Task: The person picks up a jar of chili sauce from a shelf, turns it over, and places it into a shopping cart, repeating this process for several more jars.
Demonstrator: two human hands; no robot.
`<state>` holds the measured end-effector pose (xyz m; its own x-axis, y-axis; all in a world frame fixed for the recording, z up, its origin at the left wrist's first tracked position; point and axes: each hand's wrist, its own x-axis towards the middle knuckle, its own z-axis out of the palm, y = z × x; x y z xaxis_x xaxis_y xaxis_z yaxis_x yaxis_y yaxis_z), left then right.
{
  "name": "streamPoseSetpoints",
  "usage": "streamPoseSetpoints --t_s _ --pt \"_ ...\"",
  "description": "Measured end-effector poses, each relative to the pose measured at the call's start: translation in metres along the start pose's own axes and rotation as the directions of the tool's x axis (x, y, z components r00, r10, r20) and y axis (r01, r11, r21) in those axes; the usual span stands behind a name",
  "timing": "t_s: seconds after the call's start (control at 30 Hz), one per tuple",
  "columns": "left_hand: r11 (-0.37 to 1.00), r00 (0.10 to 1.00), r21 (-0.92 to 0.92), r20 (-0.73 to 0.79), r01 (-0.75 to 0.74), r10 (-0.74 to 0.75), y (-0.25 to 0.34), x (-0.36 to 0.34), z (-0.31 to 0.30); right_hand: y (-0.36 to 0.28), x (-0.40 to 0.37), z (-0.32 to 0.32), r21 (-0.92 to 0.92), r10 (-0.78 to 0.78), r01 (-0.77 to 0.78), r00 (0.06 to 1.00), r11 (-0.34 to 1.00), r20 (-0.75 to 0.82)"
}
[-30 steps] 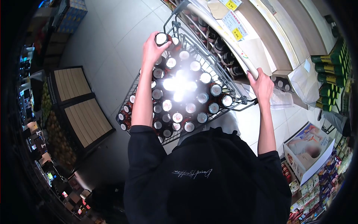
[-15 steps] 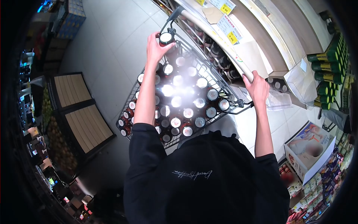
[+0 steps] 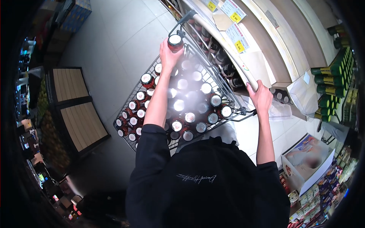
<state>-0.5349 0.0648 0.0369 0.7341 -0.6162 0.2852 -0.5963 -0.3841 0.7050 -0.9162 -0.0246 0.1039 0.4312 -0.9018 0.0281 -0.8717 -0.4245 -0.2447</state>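
In the head view, my left hand (image 3: 171, 57) grips a glass jar (image 3: 175, 47) with a white lid and red contents. It holds the jar above the corner of a wire shopping cart (image 3: 129, 99), near one end of the pale handle. My right hand (image 3: 261, 98) is closed around the cart handle (image 3: 222, 40) near its other end. Many similar lidded jars (image 3: 147, 79) stand packed in the cart. Glare washes out those in the middle, and my left forearm covers some.
Wooden store shelves (image 3: 283, 41) with price tags (image 3: 237, 36) run along the right, with dark jars on a lower level. Green-lidded containers (image 3: 329, 78) stand further right, above an open printed box (image 3: 308, 161). Slatted wooden display stands (image 3: 81, 125) are to the left on the tiled floor.
My left hand and the jar sit slightly right and lower in view, with more of the jar's side showing. More jars show left of my forearm. My right hand still holds the handle.
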Motion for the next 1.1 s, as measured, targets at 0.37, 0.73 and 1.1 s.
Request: streamPoseSetpoints --t_s 0.37,0.73,1.1 --pt "0.643 0.933 -0.685 0.327 0.342 -0.148 0.09 -0.097 -0.086 -0.012 -0.013 0.0 0.34 -0.055 0.179 0.937 0.923 -0.344" --pt "0.937 0.909 -0.348 0.377 -0.036 0.175 0.096 -0.211 -0.09 -0.108 -0.092 0.057 0.876 -0.274 -0.344 0.854 0.337 0.442" --pt "0.997 0.961 -0.058 0.269 -0.047 0.061 0.023 -0.122 -0.107 -0.092 -0.105 0.086 0.425 -0.334 -0.766 0.609 -0.482 0.72"
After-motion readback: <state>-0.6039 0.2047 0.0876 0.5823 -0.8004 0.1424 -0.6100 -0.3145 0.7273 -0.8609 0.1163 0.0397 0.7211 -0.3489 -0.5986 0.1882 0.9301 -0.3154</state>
